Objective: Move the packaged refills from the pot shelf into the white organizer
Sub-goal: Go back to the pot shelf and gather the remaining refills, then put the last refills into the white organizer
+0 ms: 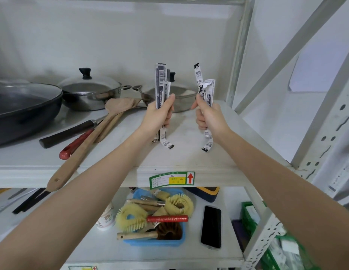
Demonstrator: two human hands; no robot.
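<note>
My left hand (157, 115) grips an upright bundle of black-and-white packaged refills (162, 82) above the pot shelf (189, 158). My right hand (206, 115) holds a second bundle of refills (207, 90), also upright. Both bundles stick out above and below the fists, their lower ends hanging just over the shelf surface. The two hands are side by side, a small gap between them. No white organizer is in view.
On the pot shelf stand a dark wok (23, 106), a lidded steel pot (89, 92) and a steel pan (175, 96), with wooden spatulas (95, 133) and a knife (68, 133). The shelf below holds a blue basket of brushes (156, 242) and a black phone (211, 227).
</note>
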